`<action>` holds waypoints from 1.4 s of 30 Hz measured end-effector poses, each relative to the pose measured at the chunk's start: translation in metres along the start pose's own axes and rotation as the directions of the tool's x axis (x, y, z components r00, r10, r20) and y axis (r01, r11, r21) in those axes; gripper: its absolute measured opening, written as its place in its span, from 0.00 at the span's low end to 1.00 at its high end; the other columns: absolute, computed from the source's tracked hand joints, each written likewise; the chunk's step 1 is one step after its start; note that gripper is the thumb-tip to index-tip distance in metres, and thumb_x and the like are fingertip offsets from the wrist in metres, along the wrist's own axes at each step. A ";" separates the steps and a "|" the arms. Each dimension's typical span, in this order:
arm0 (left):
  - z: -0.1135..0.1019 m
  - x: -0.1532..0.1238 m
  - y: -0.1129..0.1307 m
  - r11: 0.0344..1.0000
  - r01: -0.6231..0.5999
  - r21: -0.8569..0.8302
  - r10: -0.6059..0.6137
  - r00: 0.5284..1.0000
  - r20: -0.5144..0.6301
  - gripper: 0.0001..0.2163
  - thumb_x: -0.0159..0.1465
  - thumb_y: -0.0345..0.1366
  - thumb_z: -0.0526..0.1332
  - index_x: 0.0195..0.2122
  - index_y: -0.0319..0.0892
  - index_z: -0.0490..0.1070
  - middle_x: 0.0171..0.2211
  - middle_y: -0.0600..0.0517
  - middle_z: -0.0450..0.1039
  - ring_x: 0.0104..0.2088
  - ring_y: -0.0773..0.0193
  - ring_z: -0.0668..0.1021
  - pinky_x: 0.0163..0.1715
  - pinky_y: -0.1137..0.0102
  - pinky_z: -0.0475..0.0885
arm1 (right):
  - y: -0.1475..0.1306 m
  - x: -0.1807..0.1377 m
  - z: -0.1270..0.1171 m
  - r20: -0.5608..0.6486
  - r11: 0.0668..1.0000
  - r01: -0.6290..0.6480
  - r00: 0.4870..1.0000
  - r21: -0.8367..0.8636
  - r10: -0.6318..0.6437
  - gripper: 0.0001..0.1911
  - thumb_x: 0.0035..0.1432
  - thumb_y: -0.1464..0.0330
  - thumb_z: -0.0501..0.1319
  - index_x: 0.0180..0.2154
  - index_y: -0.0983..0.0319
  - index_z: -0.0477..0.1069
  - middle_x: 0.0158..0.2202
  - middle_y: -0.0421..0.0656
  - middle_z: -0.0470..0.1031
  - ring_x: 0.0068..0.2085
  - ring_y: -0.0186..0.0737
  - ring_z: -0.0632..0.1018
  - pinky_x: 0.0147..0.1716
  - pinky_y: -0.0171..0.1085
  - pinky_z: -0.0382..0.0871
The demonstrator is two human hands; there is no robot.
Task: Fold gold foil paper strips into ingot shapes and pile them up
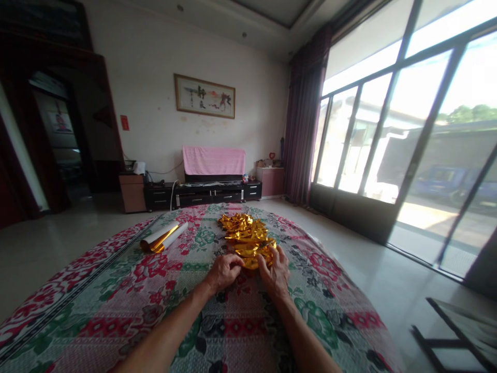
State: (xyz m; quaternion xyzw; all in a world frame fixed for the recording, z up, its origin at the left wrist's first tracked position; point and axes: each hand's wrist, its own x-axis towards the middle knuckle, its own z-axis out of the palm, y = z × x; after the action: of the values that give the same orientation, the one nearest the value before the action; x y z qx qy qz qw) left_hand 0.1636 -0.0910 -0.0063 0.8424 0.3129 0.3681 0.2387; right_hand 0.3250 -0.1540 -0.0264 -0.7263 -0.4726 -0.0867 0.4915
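Note:
A long heap of crumpled, shiny gold foil paper (248,235) stretches away from me over the flowered tablecloth (163,311). At its near end, my left hand (225,272) pinches the left edge between curled fingers and thumb. My right hand (275,272) grips the right side of the same near end, its thumb toward the middle and its fingers bent over the edge. The palms and the underside of the foil are hidden. To the left of the heap lies a loose roll of gold foil paper (163,238) with a white back.
Beyond the round table stands a low black TV cabinet (194,198), with a pink cloth (213,159) draped over the screen. A dark-framed piece of furniture (458,331) is on the floor at the lower right. Large glass doors (419,155) fill the right side.

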 end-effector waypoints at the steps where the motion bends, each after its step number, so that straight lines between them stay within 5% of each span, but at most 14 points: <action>1: 0.000 0.000 0.000 1.000 0.002 -0.006 -0.002 1.000 0.003 0.09 0.52 0.30 0.55 0.30 0.41 0.75 0.29 0.51 0.77 0.31 0.64 0.77 0.34 0.73 0.69 | 0.000 0.000 -0.001 0.017 1.000 0.013 1.000 0.017 -0.014 0.25 0.53 0.53 0.54 0.49 0.60 0.65 0.57 0.51 0.59 0.54 0.53 0.61 0.46 0.52 0.59; 6: -0.003 0.000 0.003 0.998 0.016 -0.058 -0.015 1.000 0.016 0.09 0.52 0.31 0.55 0.29 0.40 0.75 0.26 0.51 0.76 0.28 0.65 0.76 0.31 0.73 0.68 | 0.000 0.000 -0.004 0.060 0.989 0.008 0.998 0.150 -0.017 0.26 0.50 0.52 0.56 0.48 0.59 0.66 0.56 0.49 0.61 0.55 0.50 0.62 0.50 0.50 0.57; 13: -0.014 -0.002 -0.002 0.977 0.104 -0.184 -0.097 0.994 0.048 0.09 0.52 0.33 0.56 0.29 0.37 0.74 0.22 0.53 0.72 0.22 0.68 0.71 0.25 0.75 0.64 | 0.010 0.010 -0.003 -0.019 0.922 -0.079 0.996 0.380 0.093 0.24 0.57 0.55 0.44 0.42 0.63 0.69 0.46 0.49 0.69 0.50 0.43 0.67 0.52 0.43 0.58; 19: -0.009 -0.001 -0.024 0.922 0.211 -0.326 -0.271 0.951 -0.150 0.09 0.52 0.37 0.56 0.30 0.39 0.73 0.18 0.56 0.69 0.20 0.68 0.71 0.23 0.75 0.64 | 0.003 0.002 0.000 0.019 0.992 -0.016 1.000 0.124 0.014 0.21 0.54 0.61 0.49 0.46 0.62 0.67 0.53 0.49 0.63 0.54 0.46 0.63 0.51 0.45 0.58; 26: -0.005 0.017 -0.029 0.828 0.265 -0.494 -0.422 0.875 -0.237 0.10 0.51 0.40 0.58 0.30 0.40 0.71 0.19 0.57 0.70 0.19 0.69 0.71 0.21 0.75 0.65 | -0.018 -0.004 -0.001 0.159 0.973 0.085 0.986 -0.214 -0.051 0.31 0.46 0.52 0.58 0.51 0.57 0.63 0.59 0.46 0.56 0.58 0.55 0.55 0.46 0.50 0.59; 42: -0.005 0.031 -0.042 0.810 0.229 -0.541 -0.417 0.872 -0.256 0.11 0.50 0.41 0.60 0.29 0.39 0.72 0.20 0.56 0.71 0.19 0.68 0.72 0.21 0.75 0.65 | -0.021 0.019 0.028 0.153 0.963 0.111 0.985 -0.248 -0.074 0.31 0.46 0.51 0.59 0.51 0.55 0.63 0.58 0.46 0.57 0.57 0.54 0.57 0.44 0.48 0.60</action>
State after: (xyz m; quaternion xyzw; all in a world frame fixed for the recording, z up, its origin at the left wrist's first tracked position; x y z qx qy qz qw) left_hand 0.1617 -0.0394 -0.0156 0.6028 0.3879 0.5378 0.4438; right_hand 0.3094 -0.1188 -0.0160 -0.7650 -0.5248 -0.1176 0.3544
